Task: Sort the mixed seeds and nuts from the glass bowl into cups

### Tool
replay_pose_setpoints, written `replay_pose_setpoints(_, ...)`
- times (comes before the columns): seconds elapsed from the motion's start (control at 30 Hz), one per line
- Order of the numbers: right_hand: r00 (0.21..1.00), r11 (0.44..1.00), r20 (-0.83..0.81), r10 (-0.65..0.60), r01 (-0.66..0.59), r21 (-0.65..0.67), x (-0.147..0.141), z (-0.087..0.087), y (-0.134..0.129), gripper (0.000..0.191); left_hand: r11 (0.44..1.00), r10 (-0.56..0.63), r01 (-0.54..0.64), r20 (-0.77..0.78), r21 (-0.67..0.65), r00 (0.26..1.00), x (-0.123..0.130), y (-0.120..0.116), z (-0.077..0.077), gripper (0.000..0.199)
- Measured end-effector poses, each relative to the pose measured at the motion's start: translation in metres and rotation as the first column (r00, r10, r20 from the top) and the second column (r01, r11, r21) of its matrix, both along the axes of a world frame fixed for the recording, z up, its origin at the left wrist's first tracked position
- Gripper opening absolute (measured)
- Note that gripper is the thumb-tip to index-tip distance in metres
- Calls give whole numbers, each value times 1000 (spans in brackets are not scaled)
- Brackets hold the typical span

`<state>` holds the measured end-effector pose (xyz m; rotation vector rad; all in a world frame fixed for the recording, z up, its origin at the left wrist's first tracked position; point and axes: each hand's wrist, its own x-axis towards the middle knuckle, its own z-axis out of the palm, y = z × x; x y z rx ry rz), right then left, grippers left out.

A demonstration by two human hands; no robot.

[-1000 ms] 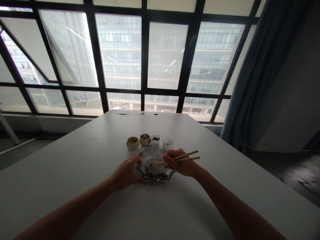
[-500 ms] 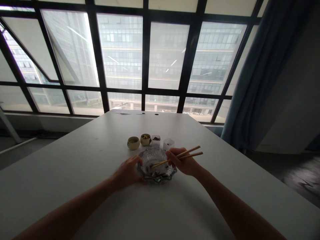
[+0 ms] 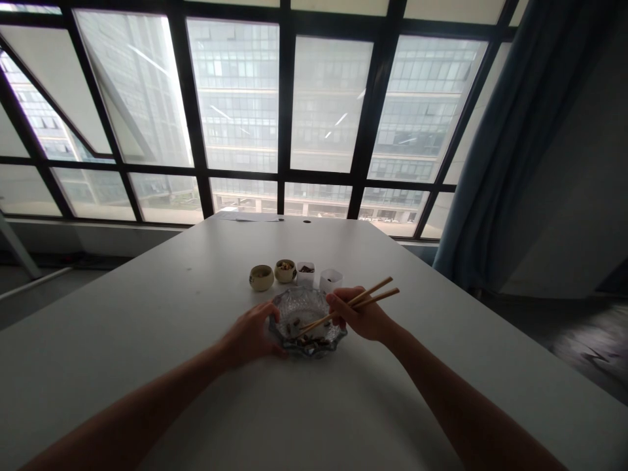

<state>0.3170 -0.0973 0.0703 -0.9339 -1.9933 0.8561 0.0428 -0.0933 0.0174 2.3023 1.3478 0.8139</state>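
My left hand [image 3: 252,332] grips the left side of a clear glass bowl [image 3: 304,299] with a wavy rim, thumb and fingers curled round its edge. Small dark pieces [image 3: 314,341], perhaps seeds, lie in the bowl, mostly toward its near side. A pair of wooden chopsticks [image 3: 375,292] is in my right hand [image 3: 360,314], closed round them above the bowl's right rim. Their tips reach down into the bowl, close to the pieces. Whether a piece is pinched between the tips is too small to make out.
Just beyond the bowl stand two small yellowish pots [image 3: 261,278], one with light brown bits. Beside them are a white cup [image 3: 305,273] of dark pieces and another white cup [image 3: 331,280]. Paper [image 3: 245,217] lies at the white table's [image 3: 196,307] far end, before the windows.
The chopstick tips have shifted slightly within the bowl, and the dark pieces lie a little differently. My left hand stays on the rim. The view has tilted slightly.
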Motion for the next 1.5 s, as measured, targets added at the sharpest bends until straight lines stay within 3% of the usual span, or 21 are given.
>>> replay_pose_setpoints(0.23,995,993,99,5,-17,118,0,4,-4,54,999,-39,39,-11,-26,999,-1,0,2,56)
replay_pose_setpoints(0.4,991,991,131,5,-22,134,-1,6,-5,52,999,-51,51,13,-16,999,-1,-1,3,54)
replay_pose_setpoints(0.63,998,1000,64,11,-12,22,3,4,-3,59,999,-36,36,-10,-5,999,1,-1,4,56)
replay_pose_setpoints(0.8,998,996,-25,-50,48,-72,5,5,-1,65,1000,-19,19,-9,-3,1000,-1,1,0,51)
replay_pose_setpoints(1.07,995,993,-50,-87,90,70,2,-1,3,60,1000,-26,26,-9,-16,1000,-1,-1,2,52)
replay_pose_setpoints(1.5,995,986,70,-77,65,155,2,-2,2,57,1000,-29,29,12,-10,1000,0,-1,1,48)
